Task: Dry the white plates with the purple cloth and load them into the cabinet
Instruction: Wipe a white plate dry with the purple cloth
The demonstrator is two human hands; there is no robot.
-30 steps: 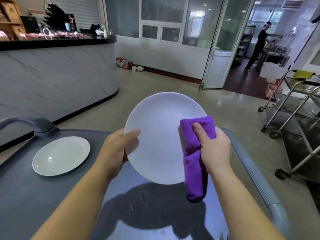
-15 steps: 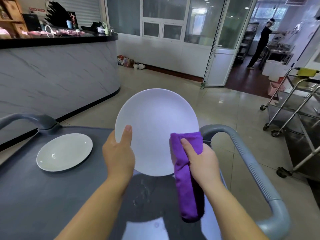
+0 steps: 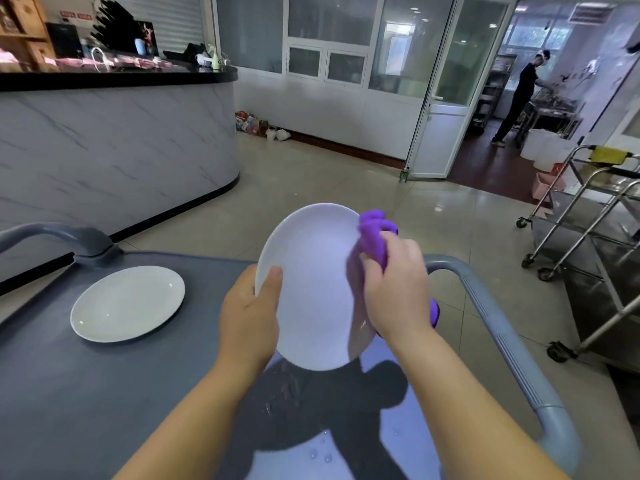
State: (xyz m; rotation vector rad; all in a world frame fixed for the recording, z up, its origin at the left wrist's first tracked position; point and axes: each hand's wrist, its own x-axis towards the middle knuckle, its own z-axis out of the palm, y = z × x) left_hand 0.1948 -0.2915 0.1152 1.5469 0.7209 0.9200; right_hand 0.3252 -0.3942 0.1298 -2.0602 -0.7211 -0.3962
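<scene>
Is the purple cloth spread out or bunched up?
Bunched up: the right hand grips the purple cloth crumpled against the plate.

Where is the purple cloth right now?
Head view, centre-right: the right hand grips the purple cloth against the right rim of the white plate that the left hand holds.

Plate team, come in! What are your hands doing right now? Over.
Left hand grips raised white plate by its edge. Right hand presses purple cloth on its right side. Second plate lies on grey cart. No obstruction seen.
</scene>
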